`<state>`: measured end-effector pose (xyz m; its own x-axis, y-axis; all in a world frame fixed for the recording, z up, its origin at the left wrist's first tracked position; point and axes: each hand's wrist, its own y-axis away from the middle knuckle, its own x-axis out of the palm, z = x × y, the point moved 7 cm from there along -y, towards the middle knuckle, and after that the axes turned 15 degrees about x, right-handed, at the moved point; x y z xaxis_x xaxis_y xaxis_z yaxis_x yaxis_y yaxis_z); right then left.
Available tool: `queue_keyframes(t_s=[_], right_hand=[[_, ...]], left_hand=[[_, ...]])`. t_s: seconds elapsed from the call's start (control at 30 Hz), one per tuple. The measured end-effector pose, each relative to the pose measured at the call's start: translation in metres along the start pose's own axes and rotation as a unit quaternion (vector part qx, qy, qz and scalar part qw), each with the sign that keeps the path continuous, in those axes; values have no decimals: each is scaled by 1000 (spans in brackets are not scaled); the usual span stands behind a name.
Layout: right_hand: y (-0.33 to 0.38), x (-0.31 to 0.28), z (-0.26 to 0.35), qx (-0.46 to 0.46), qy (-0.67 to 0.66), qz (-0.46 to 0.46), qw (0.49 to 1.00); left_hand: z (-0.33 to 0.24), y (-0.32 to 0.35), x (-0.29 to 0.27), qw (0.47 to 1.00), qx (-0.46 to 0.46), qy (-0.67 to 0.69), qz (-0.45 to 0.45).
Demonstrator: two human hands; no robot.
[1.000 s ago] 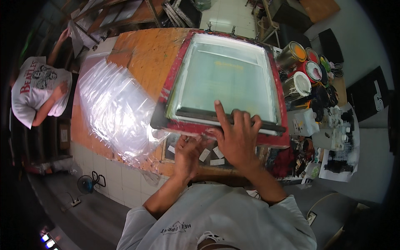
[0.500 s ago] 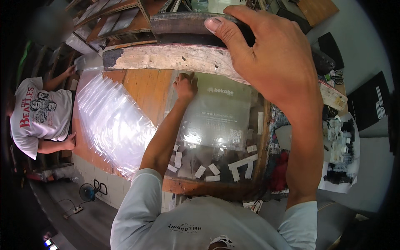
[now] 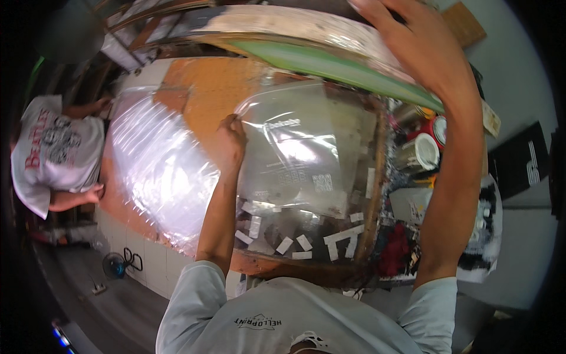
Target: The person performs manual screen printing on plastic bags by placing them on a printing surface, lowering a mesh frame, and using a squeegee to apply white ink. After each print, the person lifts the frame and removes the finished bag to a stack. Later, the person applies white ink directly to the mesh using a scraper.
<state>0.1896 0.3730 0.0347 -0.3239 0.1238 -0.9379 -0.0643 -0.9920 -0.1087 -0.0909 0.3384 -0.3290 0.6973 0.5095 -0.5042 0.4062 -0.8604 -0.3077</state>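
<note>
Film [image 3: 289, 147] is bowing where my left hand [image 3: 232, 135] is pinching its edge; my right hand [image 3: 423, 38] is clasping the raised frame [image 3: 295, 25], whose slipping could be creasing it.

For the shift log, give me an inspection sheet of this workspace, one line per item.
Surface: wooden table, marked and worn.
Things in hand: clear printed bag, upper left corner lifted; screen frame tilted up beyond it.
Clutter: white strips below the bag; fanned pile of clear bags at left; cans at right.
Hands: left hand pinches the bag's corner; right hand holds the frame, fingertips partly cut off.
Cables: pale floor socket, its cord too blurred to trace.
Surroundings: co-worker at left; small fan on the floor.
</note>
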Motion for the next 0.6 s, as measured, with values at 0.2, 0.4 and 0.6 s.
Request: queue_keyframes(t_s=[0.2, 0.4, 0.6], right_hand=[[15, 6, -13, -112, -115, -80, 984], [23, 15, -19, -57, -104, -61, 991], [17, 14, -27, -78, -67, -110, 989]], left_hand=[[144, -28, -205, 952, 36, -258, -162], [105, 61, -231, 894, 125, -400, -159], [40, 195, -27, 926, 202, -278, 155]])
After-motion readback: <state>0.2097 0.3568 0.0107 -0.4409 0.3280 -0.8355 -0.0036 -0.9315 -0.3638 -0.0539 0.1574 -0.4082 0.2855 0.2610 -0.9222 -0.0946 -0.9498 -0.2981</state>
